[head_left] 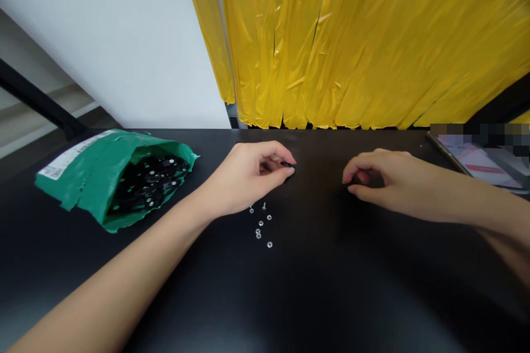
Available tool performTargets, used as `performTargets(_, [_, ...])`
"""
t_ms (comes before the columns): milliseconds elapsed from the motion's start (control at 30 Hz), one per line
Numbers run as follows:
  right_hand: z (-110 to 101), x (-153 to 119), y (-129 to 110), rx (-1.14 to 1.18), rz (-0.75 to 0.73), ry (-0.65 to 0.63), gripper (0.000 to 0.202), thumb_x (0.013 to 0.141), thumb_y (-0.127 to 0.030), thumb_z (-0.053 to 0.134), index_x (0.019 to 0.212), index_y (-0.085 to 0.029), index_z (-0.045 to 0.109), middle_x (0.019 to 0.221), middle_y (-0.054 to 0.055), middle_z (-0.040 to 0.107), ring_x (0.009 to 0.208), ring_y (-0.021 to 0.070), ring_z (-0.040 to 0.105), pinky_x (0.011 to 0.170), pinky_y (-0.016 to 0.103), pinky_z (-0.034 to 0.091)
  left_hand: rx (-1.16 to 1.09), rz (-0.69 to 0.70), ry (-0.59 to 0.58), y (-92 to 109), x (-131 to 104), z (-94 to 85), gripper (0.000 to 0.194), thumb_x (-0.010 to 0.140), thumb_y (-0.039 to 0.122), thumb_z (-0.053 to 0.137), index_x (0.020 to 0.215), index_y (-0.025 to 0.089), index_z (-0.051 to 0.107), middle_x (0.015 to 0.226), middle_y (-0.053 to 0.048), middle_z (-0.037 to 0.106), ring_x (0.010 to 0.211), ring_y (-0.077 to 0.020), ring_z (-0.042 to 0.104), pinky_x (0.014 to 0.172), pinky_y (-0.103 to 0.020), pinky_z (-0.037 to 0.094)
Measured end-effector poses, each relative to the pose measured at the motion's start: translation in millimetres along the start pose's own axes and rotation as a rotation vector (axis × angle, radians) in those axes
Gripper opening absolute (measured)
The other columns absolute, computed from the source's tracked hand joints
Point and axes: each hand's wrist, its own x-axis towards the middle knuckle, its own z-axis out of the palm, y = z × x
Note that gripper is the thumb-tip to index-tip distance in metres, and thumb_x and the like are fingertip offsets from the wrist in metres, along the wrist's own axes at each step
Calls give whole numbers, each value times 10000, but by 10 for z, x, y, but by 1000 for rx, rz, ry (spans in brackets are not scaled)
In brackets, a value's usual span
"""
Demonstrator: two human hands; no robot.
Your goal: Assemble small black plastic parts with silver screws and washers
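My left hand pinches a small black part between thumb and forefinger, just above the black table. Close under that hand several small silver screws lie scattered on the tabletop, one of them on its side with its shank showing. My right hand is off to the right, its thumb and forefinger curled almost together; whatever is between the tips, if anything, is too small to make out. On the left a torn green bag lies with its mouth towards me, full of black parts with silver spots.
A phone or tablet with a lit screen lies at the right edge, beyond my right wrist. Yellow plastic strips and a white panel rise behind the black table.
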Motion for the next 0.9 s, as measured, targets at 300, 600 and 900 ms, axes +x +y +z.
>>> performTargets(300, [358,55,38,-46,-165,144,122,943,-254,639,853,-278,717,923,39,723,944,289,617,824,429,383,-115,-8,69,17,0,19,134,901,255,753,897,172,648,1024,-73,798,869,-163,755,775,-279,596])
performTargets(600, [206,94,-316,633,-148,253,97,985,-314,686,1052,-257,726,948,12,781,834,189,723,766,330,549,-264,-59,36,38,3,22,311,839,267,861,1034,199,629,832,-20,806,803,-182,792,741,-272,604])
performTargets(900, [271,76,-547,892,-163,303,116,979,-281,716,1037,-229,803,759,8,758,684,154,702,655,273,586,-598,-222,-63,87,30,9,161,903,266,820,959,149,726,789,-3,790,690,-107,759,688,-200,647])
